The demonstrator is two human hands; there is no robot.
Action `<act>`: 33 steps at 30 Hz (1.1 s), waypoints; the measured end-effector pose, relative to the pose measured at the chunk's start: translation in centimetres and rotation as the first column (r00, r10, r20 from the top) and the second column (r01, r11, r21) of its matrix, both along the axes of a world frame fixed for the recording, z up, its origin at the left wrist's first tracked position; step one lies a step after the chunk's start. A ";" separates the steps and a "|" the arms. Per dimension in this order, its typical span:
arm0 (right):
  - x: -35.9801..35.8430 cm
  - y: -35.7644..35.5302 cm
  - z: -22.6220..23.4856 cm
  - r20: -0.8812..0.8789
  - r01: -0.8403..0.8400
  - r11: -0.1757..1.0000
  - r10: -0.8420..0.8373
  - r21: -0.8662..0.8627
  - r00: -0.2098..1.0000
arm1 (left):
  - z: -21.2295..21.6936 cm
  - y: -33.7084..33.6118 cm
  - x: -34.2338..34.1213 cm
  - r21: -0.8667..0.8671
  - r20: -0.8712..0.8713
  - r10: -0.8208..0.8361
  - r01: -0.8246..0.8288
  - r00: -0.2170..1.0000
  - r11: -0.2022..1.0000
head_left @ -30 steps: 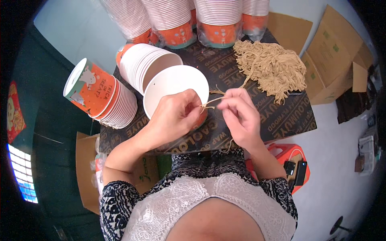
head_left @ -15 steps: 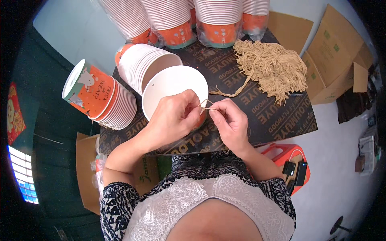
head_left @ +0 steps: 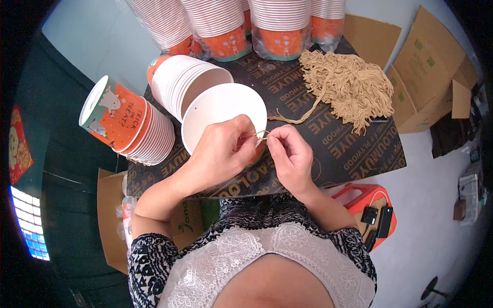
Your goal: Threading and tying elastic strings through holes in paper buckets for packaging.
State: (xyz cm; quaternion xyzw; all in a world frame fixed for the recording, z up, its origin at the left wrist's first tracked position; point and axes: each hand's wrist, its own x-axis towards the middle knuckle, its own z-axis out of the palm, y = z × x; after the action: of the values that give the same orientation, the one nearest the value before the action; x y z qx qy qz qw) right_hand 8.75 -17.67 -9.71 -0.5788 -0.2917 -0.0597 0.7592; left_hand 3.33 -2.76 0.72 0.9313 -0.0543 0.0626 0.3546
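My left hand (head_left: 222, 151) grips the near rim of a white paper bucket (head_left: 221, 110) that lies tilted with its open mouth toward me and a small hole in its wall. My right hand (head_left: 288, 156) pinches a piece of tan string (head_left: 261, 134) at that rim, fingertips touching those of the left hand. The string's other end (head_left: 287, 119) trails across the dark board toward a pile of tan string pieces (head_left: 349, 87).
A nested stack of white buckets (head_left: 177, 84) lies behind the held one. An orange printed stack (head_left: 128, 123) lies at the left. Wrapped upright stacks (head_left: 280, 25) line the far edge. Cardboard boxes (head_left: 426, 66) sit at right; an orange stool (head_left: 367, 210) is near right.
My right hand has moved left, close up against my left hand at the bucket rim. The loose string now lies shorter across the board.
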 end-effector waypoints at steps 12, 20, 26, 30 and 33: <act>0.1 0.2 0.3 0.276 0.215 0.977 -0.208 0.003 0.938 | 0.0 -0.3 0.3 0.014 0.059 0.086 -0.087 0.995 0.996; -0.3 0.0 0.5 0.258 0.212 0.976 -0.193 -0.049 0.947 | -0.9 -0.3 -0.3 0.102 0.265 -0.018 -0.009 0.964 0.995; -0.8 0.0 0.6 0.015 0.058 0.997 -0.059 0.054 0.998 | -0.2 -0.3 -1.0 0.329 0.281 -0.112 0.014 0.953 0.944; -0.9 -0.4 0.7 -0.211 -0.114 0.984 0.141 0.138 0.967 | -0.7 -0.1 -1.1 0.381 0.391 -0.162 0.002 0.906 0.925; -0.8 -0.6 0.8 -0.252 -0.162 0.974 0.199 0.160 0.947 | -0.9 -0.1 -1.0 0.370 0.435 -0.181 0.008 0.882 0.929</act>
State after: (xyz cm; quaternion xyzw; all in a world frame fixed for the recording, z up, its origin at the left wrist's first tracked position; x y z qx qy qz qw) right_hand 7.93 -18.29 -8.91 -0.4989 -0.2340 0.0688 0.8316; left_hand 2.33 -2.85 -0.13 0.9343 -0.1936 0.2536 0.1588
